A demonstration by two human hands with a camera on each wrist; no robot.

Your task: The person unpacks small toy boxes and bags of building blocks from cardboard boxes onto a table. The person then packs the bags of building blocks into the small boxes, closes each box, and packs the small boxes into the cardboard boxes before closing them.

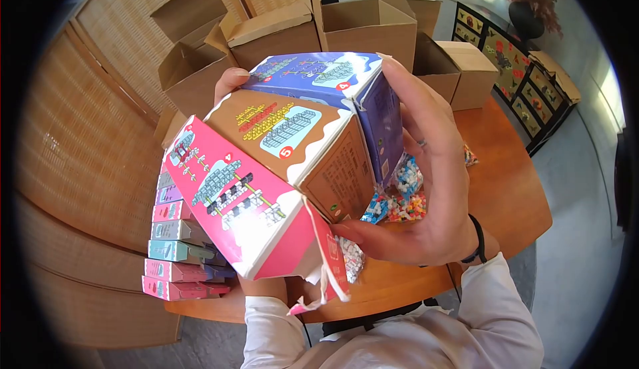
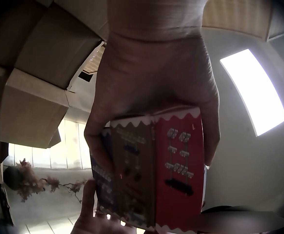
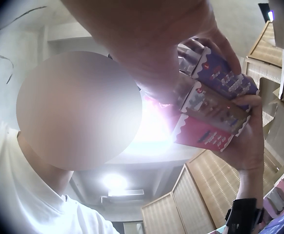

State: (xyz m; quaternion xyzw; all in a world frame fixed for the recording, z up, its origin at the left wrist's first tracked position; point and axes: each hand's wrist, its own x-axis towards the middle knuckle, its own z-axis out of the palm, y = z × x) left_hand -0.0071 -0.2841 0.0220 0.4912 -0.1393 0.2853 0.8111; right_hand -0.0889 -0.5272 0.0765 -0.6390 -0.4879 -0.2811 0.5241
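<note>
Three small printed cartons are held side by side in the air between both hands: a pink box (image 1: 233, 199), a brown box (image 1: 286, 132) and a purple-blue box (image 1: 313, 72). Brick-model pictures cover their faces. At its near right end the pink box has a torn flap hanging loose. The right hand (image 1: 436, 189) grips the row from the right, its thumb low by the pink and brown boxes and its fingers over the purple-blue one. From the opposite end the left hand (image 2: 156, 78) spans all three; in the head view most of it is hidden behind them.
Small clear bags of colourful pieces (image 1: 407, 206) lie on the wooden table (image 1: 506, 189) beneath the boxes. A stack of similar cartons (image 1: 176, 249) stands at the left. Several open cardboard boxes (image 1: 366, 32) line the back, before a woven folding screen (image 1: 120, 56).
</note>
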